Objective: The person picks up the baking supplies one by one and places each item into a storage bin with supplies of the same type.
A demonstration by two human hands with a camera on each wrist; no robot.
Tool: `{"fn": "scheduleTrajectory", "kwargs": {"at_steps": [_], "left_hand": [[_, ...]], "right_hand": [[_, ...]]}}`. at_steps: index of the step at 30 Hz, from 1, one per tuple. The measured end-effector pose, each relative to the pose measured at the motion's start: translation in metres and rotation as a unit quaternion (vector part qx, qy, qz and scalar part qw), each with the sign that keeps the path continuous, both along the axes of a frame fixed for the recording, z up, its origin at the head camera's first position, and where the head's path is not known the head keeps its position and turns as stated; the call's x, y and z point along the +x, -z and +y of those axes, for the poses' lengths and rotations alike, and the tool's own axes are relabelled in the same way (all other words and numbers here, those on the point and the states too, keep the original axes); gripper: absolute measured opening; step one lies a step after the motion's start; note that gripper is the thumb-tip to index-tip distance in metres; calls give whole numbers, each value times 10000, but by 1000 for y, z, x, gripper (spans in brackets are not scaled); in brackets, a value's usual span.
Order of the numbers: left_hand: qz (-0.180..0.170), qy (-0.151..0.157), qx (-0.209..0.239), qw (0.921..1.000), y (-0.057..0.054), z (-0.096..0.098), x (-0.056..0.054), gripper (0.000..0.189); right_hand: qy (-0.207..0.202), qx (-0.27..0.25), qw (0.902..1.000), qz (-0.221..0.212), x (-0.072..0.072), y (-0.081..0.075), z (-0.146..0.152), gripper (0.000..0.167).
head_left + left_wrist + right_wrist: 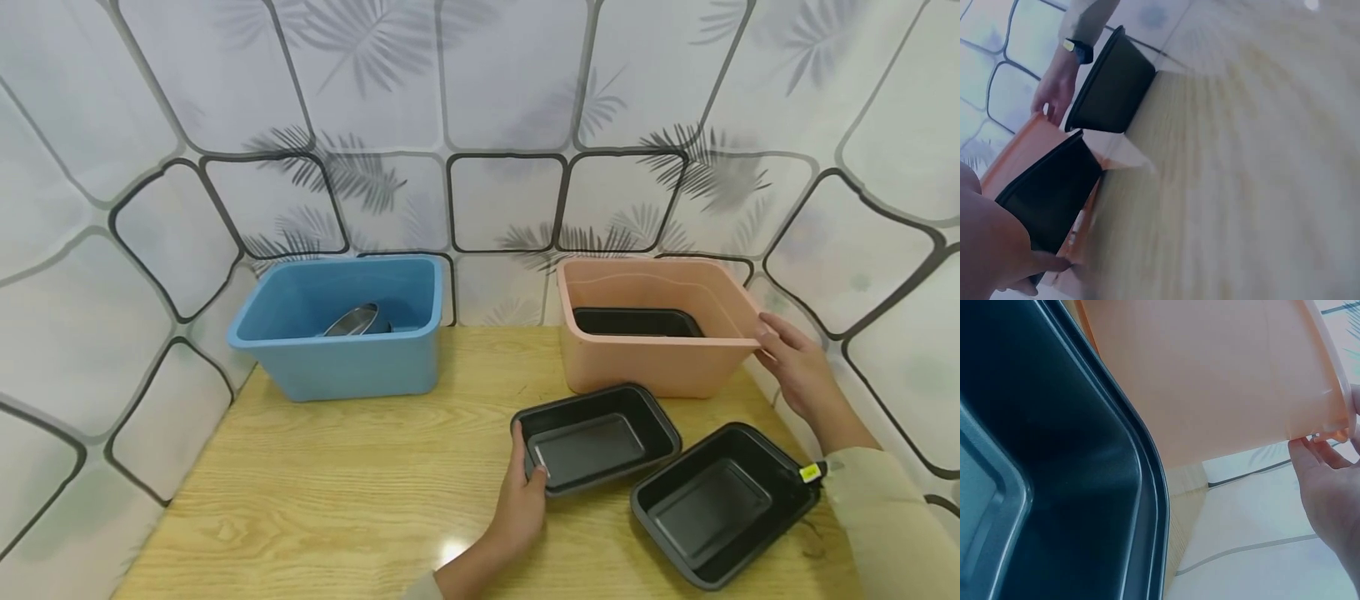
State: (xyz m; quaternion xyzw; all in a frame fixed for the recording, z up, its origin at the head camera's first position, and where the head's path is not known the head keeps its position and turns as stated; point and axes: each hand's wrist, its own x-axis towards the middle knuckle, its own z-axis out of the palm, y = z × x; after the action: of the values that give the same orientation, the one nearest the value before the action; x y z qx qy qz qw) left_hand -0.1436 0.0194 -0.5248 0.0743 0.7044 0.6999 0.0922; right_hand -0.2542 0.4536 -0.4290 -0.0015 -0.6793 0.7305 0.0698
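My left hand [517, 504] grips the left end of a black rectangular loaf pan [588, 446], thumb over the rim. The pan is tilted slightly in front of the pink plastic bin [637, 367]. At the bin's right end, my right hand [801, 371] holds the rim, with fingers tucked under it in the right wrist view. A second black pan [708, 512] sits at the right, beside my right forearm. Another black pan [637, 322] is inside the pink bin, its lower part hidden by the front wall.
A blue plastic bin [360, 367] stands at the back left with a shiny round metal pan [356, 320] leaning inside. Both bins rest on a wood-grain table [315, 492]. A patterned cloth wall [510, 204] closes off the back and sides.
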Motion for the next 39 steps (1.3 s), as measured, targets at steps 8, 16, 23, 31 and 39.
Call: {"fn": "scheduleTrajectory", "kwargs": {"at_steps": [8, 16, 23, 31, 39], "left_hand": [[-137, 87, 157, 9997, -7, -8, -5, 73], [220, 79, 514, 9984, -9, -17, -12, 68], [-33, 16, 1111, 9938, -7, -28, -17, 64], [-572, 33, 1851, 9810, -12, -41, -23, 64], [-398, 105, 1976, 9794, -30, -53, -28, 65]], "right_hand": [[54, 44, 10000, -38, -1, 0, 0, 69], [88, -2, 10000, 22, -1, -2, -2, 71], [82, -155, 9997, 157, -1, -1, -2, 71], [161, -75, 9998, 58, -1, -1, -2, 71], [90, -72, 9999, -17, -4, 3, 1, 69]]}}
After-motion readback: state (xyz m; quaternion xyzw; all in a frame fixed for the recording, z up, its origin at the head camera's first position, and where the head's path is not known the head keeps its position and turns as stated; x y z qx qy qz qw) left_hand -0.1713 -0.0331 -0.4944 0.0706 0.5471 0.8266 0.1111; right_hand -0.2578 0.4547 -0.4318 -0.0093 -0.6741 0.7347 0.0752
